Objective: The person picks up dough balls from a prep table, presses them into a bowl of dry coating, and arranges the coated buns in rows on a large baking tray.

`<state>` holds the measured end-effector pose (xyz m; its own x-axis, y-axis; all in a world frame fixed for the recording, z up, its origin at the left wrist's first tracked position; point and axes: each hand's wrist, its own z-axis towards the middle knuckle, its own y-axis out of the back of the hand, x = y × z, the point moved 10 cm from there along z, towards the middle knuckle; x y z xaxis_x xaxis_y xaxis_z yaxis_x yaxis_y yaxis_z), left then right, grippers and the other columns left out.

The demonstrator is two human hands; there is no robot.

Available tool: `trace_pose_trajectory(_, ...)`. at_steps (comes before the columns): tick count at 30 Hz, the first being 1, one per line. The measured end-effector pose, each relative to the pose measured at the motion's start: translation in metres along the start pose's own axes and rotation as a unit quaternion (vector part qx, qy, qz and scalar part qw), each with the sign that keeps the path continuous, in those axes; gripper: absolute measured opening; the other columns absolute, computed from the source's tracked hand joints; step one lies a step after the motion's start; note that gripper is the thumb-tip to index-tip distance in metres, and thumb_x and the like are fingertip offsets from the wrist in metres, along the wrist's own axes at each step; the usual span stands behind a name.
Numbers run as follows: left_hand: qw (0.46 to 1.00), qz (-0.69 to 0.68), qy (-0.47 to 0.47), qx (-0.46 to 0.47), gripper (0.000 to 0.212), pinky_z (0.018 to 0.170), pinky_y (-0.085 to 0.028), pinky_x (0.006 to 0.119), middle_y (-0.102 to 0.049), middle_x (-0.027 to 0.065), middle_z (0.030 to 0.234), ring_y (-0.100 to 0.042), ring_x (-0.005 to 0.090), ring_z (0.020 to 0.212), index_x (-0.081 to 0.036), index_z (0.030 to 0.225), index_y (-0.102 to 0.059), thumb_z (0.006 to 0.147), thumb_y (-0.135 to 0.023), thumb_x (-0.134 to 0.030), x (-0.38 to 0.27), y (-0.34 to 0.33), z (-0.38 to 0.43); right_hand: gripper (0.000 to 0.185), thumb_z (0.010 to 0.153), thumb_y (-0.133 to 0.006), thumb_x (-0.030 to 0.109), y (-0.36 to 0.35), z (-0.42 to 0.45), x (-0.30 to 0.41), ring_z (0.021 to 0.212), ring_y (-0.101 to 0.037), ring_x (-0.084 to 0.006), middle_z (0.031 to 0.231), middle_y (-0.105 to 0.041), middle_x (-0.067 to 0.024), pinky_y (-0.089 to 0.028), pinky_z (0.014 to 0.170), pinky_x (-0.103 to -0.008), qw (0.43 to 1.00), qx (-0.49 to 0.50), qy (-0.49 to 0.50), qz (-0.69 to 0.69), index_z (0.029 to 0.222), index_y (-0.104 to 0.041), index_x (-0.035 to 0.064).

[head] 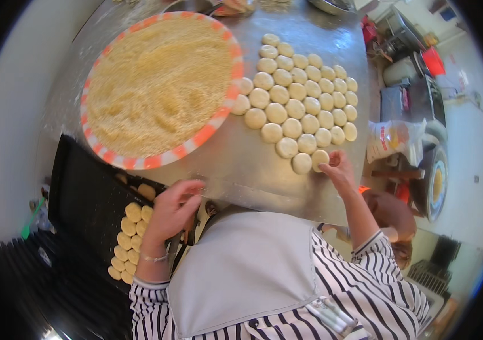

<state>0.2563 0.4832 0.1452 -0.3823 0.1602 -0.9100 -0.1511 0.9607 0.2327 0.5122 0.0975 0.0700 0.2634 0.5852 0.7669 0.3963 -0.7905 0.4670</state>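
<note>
My right hand (340, 171) pinches the edge of a round flattened dough piece (319, 160) between thumb and fingers, at the near corner of the group. Rows of similar pale dough rounds (296, 109) spread across the metal worktable (241, 178). My left hand (176, 209) hovers near the table's front edge, slightly blurred, with curled fingers apart and nothing visible in them. Beyond it stands a wide basin (190, 146) with an orange-and-white rim, full of sesame-like seeds (160, 80). Beside my left forearm, a black baking tray (84, 204) holds coated yellowish rounds (125, 241).
More black trays (24, 280) are at the lower left. A metal bowl (330, 6) sits at the table's far edge. To the right are a printed plastic sack (394, 138), a red bucket (433, 60) and another person (390, 212), bent low beside the table.
</note>
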Motion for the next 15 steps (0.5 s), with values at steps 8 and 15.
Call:
trace_pose_trajectory(8,0.976,-0.165,0.138,0.018,0.042,0.077,-0.055,0.027,-0.067,0.0062,0.116,-0.065,0.0115,0.096,-0.001,0.136,-0.059,0.099,-0.069,-0.020,0.013,-0.110,0.137,0.032,0.087,-0.076,0.011,-0.006,-0.026,-0.020,0.093,-0.068,-0.0142,0.103,-0.071,-0.0044,-0.054,0.083,-0.0302,0.969,0.131,-0.070,0.197,0.116,-0.066,0.0032)
trace_pose_trajectory(15,0.989,-0.079,0.026,-0.125,0.040,0.069,-0.054,0.029,-0.065,0.0018,0.092,-0.063,0.0114,0.078,-0.004,0.115,-0.062,0.088,-0.080,-0.027,0.009,-0.131,0.166,0.035,0.088,-0.075,0.010,-0.003,-0.029,-0.025,0.096,-0.068,-0.0149,0.107,-0.072,-0.0046,-0.056,0.082,-0.0320,0.932,0.205,-0.080,0.289,0.121,-0.066,0.0040)
